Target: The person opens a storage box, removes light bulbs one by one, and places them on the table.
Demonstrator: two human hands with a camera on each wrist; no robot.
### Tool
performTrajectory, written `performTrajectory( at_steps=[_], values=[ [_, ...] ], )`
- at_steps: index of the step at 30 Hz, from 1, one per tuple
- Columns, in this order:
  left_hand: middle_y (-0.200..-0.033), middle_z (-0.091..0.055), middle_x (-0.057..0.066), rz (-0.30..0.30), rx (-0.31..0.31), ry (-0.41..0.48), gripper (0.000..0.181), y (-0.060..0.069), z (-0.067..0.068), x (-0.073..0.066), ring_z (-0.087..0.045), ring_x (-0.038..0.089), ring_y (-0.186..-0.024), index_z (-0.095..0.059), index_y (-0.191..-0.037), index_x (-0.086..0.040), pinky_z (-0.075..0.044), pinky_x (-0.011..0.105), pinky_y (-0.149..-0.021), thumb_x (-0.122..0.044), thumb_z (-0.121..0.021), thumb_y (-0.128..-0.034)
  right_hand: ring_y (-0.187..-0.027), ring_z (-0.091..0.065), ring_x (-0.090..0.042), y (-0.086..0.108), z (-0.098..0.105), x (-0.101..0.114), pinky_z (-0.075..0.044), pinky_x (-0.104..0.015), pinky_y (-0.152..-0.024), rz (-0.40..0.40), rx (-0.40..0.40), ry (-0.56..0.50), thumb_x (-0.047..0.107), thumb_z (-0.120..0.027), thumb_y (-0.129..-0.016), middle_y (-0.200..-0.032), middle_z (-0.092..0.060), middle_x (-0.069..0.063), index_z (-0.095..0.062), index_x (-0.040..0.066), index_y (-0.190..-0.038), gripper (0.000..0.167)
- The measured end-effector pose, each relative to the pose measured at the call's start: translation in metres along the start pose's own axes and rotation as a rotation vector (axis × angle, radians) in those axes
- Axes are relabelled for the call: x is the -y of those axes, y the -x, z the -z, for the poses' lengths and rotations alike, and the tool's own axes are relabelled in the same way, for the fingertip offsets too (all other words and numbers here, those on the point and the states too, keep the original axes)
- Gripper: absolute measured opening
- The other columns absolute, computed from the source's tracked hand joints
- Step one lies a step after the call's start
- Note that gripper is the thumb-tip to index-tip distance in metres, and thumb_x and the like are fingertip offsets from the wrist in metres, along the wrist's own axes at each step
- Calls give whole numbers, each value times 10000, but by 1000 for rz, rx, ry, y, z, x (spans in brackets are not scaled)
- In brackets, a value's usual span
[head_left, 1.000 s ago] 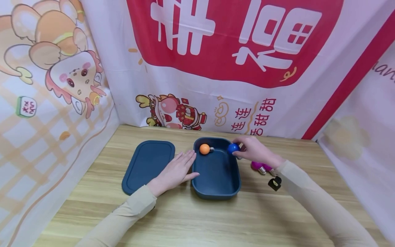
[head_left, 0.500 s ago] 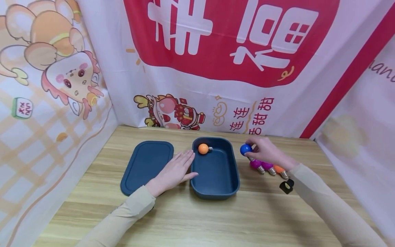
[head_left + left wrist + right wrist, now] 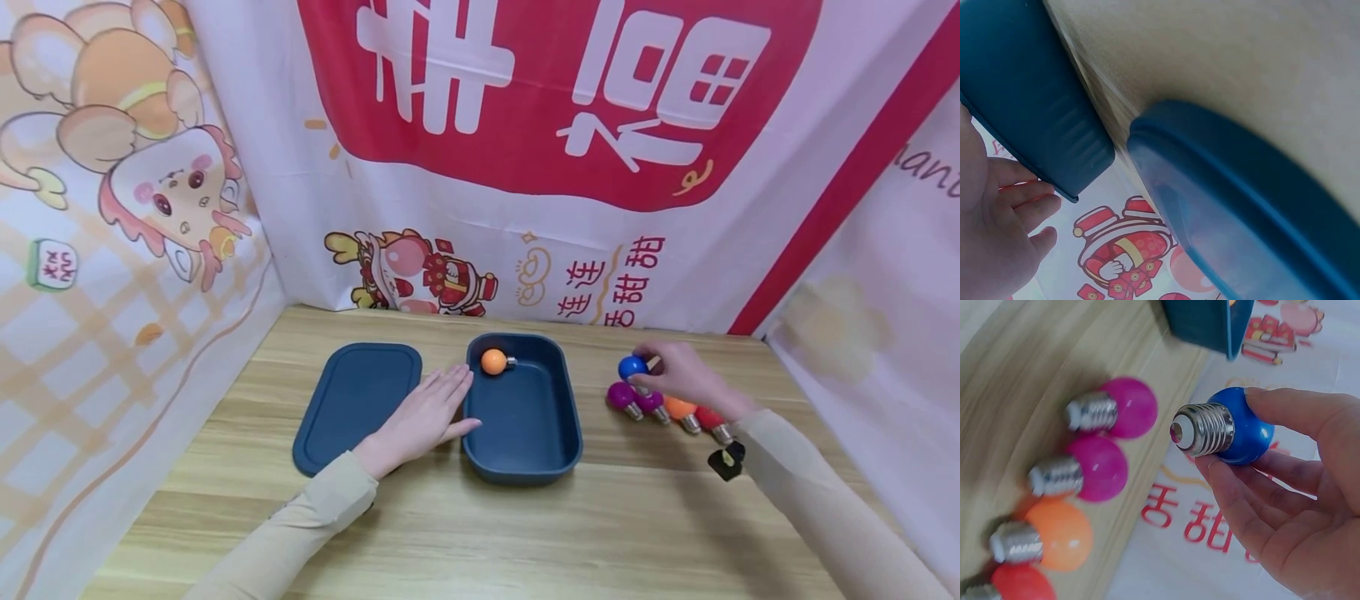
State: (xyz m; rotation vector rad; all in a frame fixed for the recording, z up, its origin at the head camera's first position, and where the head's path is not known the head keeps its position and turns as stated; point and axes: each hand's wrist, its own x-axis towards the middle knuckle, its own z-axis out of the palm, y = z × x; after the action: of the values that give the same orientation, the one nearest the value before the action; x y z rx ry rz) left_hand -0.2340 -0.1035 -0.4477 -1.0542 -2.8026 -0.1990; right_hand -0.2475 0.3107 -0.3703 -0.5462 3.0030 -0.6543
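Between thumb and fingers my right hand pinches a blue light bulb by its round globe, its metal screw base pointing away from the palm. Below that hand a row of bulbs lies on the table: two purple bulbs, an orange bulb and a red bulb. My left hand rests with straight fingers on the left rim of a dark blue rectangular box. Inside the box, at its far left corner, lies another orange bulb.
A dark blue lid lies flat on the wooden table, left of the box. Printed cloth walls close in the table at the back and both sides.
My right hand has carried the blue bulb rightward from the box's right rim to above the row of bulbs, uncovering the orange and red ones. The left hand has stayed at the box.
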Motion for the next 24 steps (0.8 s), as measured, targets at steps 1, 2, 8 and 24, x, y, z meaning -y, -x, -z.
performTrajectory(
  at_steps=[1,2,8,24],
  values=[
    [-1609,-336,144,4,3,3,796,0,0,0,-317,273,-1510,-331,-1537,-25,-271,488,-1236,-609,-398,-1001,-895,-712,-275,1,1,-3,-613,-433,-775,-8,0,1,178,-739,-886,-1088,-702,-215,-645,-33,-1156,356],
    [-1611,-333,143,6,6,6,795,0,1,0,-313,273,-1512,-329,-1538,-27,-271,491,-1236,-610,-398,-1001,-895,-711,-282,3,3,-6,-612,-438,-775,-17,-1,0,182,-738,-886,-1090,-699,-225,-640,-41,-1163,368],
    [-1612,-328,150,9,17,13,801,0,2,0,-313,284,-1511,-326,-1538,-21,-270,496,-1235,-610,-399,-1000,-905,-697,-303,10,9,-24,-606,-456,-788,-71,6,13,188,-740,-885,-1073,-699,-228,-651,-45,-1142,358],
    [-1611,-330,150,5,17,15,799,-1,1,0,-324,290,-1506,-326,-1539,-23,-276,503,-1231,-608,-402,-1000,-874,-683,-337,43,26,-74,-601,-452,-719,-142,-21,116,257,-768,-864,-1010,-709,-241,-672,-56,-1084,395]
  ],
)
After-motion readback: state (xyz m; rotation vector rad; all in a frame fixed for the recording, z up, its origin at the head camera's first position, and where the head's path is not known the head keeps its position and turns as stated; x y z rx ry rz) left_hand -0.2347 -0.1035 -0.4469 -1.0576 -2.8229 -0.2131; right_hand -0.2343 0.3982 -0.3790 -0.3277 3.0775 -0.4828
